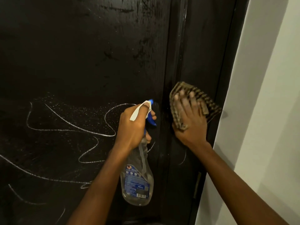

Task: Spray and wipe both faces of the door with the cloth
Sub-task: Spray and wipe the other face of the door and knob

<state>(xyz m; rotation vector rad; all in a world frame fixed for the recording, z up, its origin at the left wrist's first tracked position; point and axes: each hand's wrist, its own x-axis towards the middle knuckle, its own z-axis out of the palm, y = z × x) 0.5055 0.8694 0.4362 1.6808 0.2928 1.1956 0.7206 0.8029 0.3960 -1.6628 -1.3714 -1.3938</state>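
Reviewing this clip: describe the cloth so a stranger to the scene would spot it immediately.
Find the black door and follow it right to the dark frame beside the white wall. There the right hand presses the cloth flat. It alone is brown-and-tan checked fabric; the spray bottle in the left hand is clear plastic.

Open door face (65,62) left and above; frame (211,46) and wall (267,111) close at right.
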